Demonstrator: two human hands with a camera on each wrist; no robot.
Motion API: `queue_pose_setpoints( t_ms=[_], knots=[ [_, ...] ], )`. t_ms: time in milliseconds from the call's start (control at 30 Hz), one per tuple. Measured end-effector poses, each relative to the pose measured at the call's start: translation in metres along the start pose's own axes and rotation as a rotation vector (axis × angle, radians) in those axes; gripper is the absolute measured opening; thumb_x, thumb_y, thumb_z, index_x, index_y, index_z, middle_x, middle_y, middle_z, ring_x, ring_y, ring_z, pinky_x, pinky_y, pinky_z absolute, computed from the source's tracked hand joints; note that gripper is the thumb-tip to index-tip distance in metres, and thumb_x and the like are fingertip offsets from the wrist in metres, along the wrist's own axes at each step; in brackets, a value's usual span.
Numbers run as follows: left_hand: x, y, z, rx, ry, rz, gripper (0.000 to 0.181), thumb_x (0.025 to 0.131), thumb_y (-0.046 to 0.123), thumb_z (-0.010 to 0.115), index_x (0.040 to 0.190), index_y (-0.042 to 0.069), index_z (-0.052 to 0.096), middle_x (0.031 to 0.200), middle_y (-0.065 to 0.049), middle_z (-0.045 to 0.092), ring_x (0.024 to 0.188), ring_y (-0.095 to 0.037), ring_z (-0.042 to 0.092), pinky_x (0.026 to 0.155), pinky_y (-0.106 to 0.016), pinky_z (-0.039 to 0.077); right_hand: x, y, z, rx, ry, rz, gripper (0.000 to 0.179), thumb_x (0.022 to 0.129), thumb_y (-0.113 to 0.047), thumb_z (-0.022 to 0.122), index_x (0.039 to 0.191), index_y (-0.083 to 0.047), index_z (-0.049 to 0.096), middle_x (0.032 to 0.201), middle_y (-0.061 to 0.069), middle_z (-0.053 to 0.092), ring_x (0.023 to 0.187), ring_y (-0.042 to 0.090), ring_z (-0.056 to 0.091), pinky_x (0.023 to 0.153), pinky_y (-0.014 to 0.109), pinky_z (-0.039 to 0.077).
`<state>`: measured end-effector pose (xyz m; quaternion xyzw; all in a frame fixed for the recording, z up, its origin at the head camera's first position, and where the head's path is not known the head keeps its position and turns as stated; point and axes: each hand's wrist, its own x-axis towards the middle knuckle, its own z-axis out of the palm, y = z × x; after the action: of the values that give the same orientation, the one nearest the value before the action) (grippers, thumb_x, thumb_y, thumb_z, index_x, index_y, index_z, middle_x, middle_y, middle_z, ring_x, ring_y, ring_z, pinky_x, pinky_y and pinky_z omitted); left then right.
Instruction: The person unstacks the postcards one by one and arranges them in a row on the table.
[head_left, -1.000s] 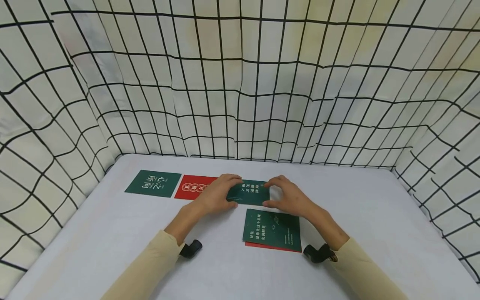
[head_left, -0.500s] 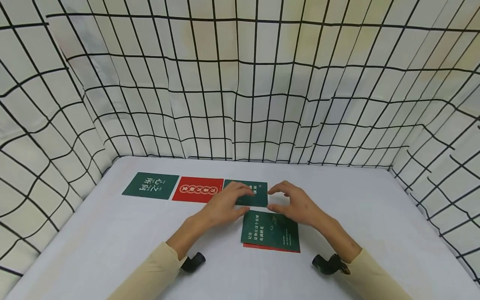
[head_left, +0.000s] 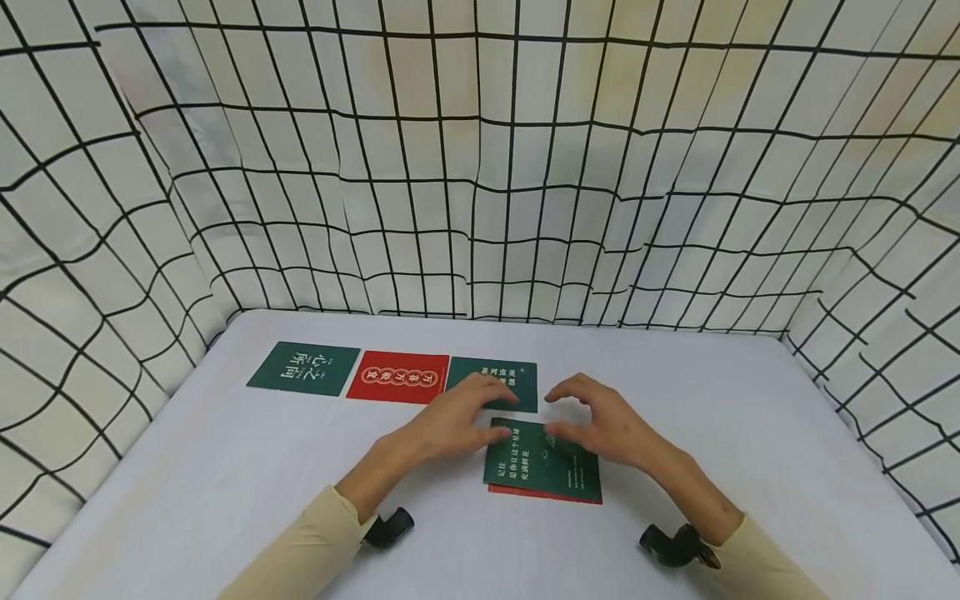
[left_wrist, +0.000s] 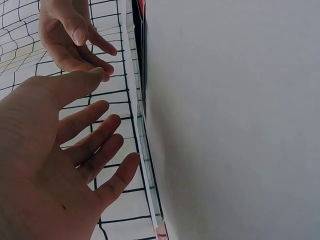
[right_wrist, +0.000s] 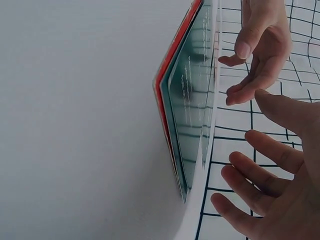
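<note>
A row of three cards lies toward the back of the table: a green card [head_left: 303, 368] with white characters, a red card [head_left: 397, 377], and another green card [head_left: 527, 387]. Nearer the body is a small stack of cards [head_left: 558, 467], green on top with a red edge below; its layers show side-on in the right wrist view. My left hand [head_left: 457, 421] hovers with spread fingers, overlapping the third card and the stack's left corner. Over the stack's upper right corner my right hand [head_left: 611, 425] is held likewise, fingers loosely bent, holding nothing.
A white cloth covers the table [head_left: 187, 483]. White walls with a black grid net [head_left: 495, 208] rise behind and at both sides. Each wrist carries a small black camera, the left camera [head_left: 390, 527] and the right camera [head_left: 671, 546].
Both hands have come off the third card in the row and drawn back toward the body and rightward, over the stack. The cards stay where they lay.
</note>
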<state>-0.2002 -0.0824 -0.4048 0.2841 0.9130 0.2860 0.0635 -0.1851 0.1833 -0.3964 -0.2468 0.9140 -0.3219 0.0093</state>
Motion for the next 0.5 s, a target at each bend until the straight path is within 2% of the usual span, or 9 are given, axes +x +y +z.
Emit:
queue_pose_setpoints(
  t_ms=[300, 500],
  knots=[
    [-0.003, 0.002, 0.002, 0.026, -0.044, 0.005, 0.051, 0.090, 0.034, 0.081, 0.138, 0.022, 0.066, 0.150, -0.004, 0.057, 0.143, -0.025, 0.048, 0.113, -0.045, 0.053, -0.010, 0.003, 0.002, -0.013, -0.034, 0.004, 0.039, 0.091, -0.030, 0.082, 0.124, -0.014, 0.070, 0.129, 0.000, 0.067, 0.127, 0.028, 0.062, 0.108, 0.053, 0.054],
    [-0.005, 0.003, 0.004, 0.029, -0.067, 0.048, 0.053, 0.089, 0.035, 0.082, 0.136, 0.019, 0.067, 0.143, -0.004, 0.061, 0.138, -0.024, 0.051, 0.112, -0.046, 0.053, -0.017, 0.004, 0.002, -0.021, -0.068, 0.008, 0.045, 0.088, -0.034, 0.084, 0.125, -0.014, 0.069, 0.130, 0.001, 0.066, 0.125, 0.026, 0.062, 0.105, 0.052, 0.056]
  ],
)
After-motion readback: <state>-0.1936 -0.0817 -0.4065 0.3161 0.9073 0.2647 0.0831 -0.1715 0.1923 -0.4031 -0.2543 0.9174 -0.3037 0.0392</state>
